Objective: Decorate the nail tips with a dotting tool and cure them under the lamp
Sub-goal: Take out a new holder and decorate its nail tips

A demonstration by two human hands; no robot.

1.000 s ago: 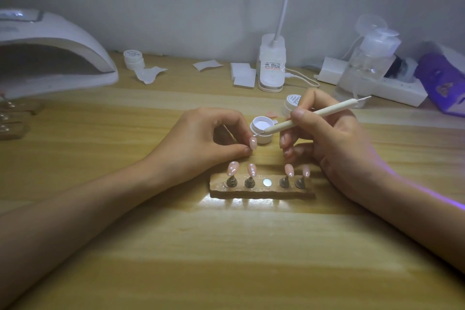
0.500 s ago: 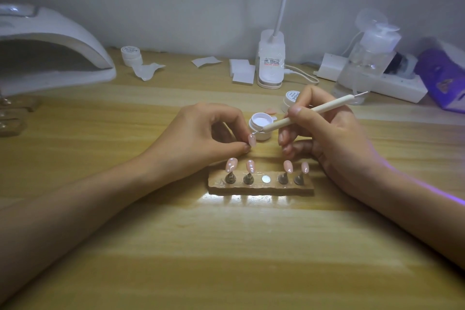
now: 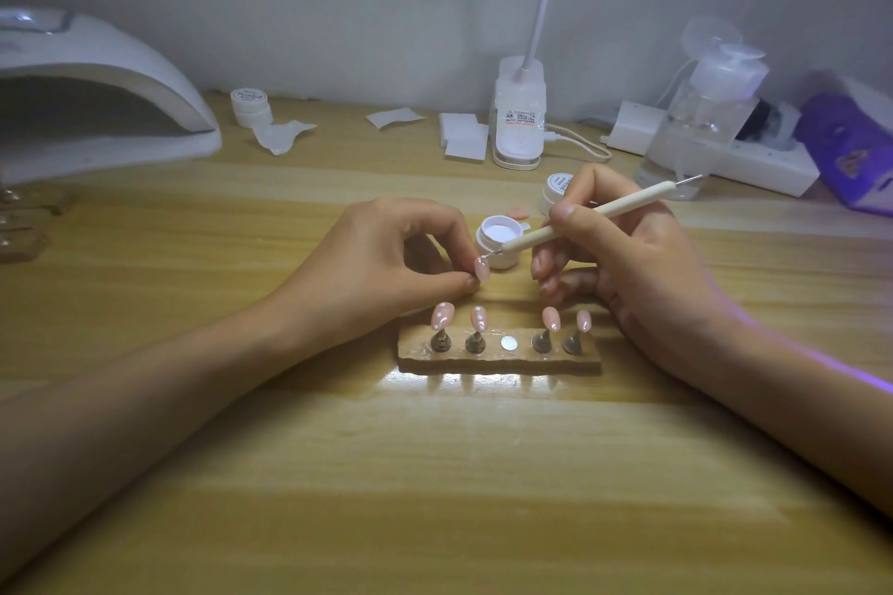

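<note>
My left hand (image 3: 386,266) pinches a pink nail tip (image 3: 481,269) between thumb and forefinger, just above the stand. My right hand (image 3: 628,266) grips a cream dotting tool (image 3: 580,221) like a pen, and its metal point touches the top of that held tip. Behind the tool sits an open white pot of white gel (image 3: 500,241). The wooden stand (image 3: 497,355) carries several pink tips on metal pegs, some with white dots; its middle magnet spot (image 3: 507,343) is bare. The white curing lamp (image 3: 96,97) stands at the far left.
A closed small jar (image 3: 555,192) sits behind my right hand, another jar (image 3: 250,105) by the lamp. White wipes (image 3: 464,138), a desk lamp base (image 3: 518,121), a clear pump bottle (image 3: 700,116), a power strip (image 3: 754,159) and a purple pack (image 3: 850,155) line the back.
Both hands stay almost in place. The tool's point has come down from the gel pot's edge onto the held nail tip.
</note>
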